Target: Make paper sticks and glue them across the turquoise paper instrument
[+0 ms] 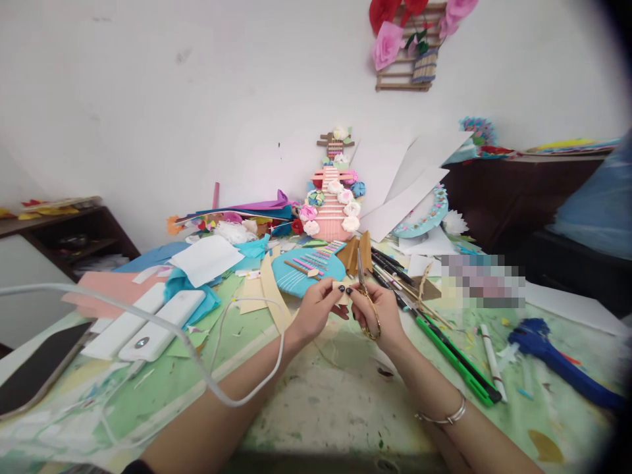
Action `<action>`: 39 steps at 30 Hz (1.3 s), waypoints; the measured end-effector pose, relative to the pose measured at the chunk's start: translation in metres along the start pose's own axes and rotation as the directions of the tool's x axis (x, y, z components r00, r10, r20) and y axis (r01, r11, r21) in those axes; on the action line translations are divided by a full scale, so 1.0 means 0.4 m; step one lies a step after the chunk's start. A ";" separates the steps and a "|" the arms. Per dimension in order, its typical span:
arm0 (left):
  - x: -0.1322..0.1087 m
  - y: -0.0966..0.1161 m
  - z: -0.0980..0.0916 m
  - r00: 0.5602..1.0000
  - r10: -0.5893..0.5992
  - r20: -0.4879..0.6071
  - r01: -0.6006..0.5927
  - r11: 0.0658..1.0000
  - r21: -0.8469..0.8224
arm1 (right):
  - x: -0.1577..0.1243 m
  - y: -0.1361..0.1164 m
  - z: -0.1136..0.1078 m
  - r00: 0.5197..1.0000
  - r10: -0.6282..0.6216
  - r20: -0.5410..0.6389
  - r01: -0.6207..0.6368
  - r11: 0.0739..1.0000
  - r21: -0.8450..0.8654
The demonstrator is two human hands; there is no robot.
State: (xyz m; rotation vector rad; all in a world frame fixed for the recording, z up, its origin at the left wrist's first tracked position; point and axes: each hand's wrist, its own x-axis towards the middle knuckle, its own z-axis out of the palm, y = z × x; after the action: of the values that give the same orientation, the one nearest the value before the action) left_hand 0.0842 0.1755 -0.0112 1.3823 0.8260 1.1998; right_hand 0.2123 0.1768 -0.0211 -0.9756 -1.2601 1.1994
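Observation:
My left hand pinches a small cream paper piece between thumb and fingers, near the middle of the view. Close beside it on the right, my right hand has gold-handled scissors in its grip, blades pointing up and away. The right thumb also meets the paper's edge, close to the left thumb. Just behind the hands lies a blue paper lute shape with colored sticks and white strings on it.
Behind stands a pink flowered lute model. A green cutter, a white pen and a blue glue gun lie right. A white power bank, a phone and a looping white cable are left.

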 end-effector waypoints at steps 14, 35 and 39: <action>0.006 0.014 -0.008 0.993 0.077 -0.092 -0.076 0.997 0.020 | 0.000 -0.013 -0.008 0.997 -0.032 -0.069 0.023 0.992 -0.125; -0.008 -0.010 -0.003 0.980 0.201 -0.006 -0.186 0.914 0.362 | -0.004 0.013 -0.016 0.972 -0.206 -0.112 0.143 0.900 -0.412; -0.010 -0.015 -0.002 0.969 0.246 0.014 -0.229 0.877 0.422 | -0.001 0.020 -0.017 0.963 -0.218 -0.155 0.133 0.893 -0.430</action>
State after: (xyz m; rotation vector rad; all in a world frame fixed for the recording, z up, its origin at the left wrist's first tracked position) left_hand 0.0832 0.1728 -0.0179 1.8620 1.0068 1.2860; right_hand 0.2181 0.1783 -0.0297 -1.2272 -1.4376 0.6795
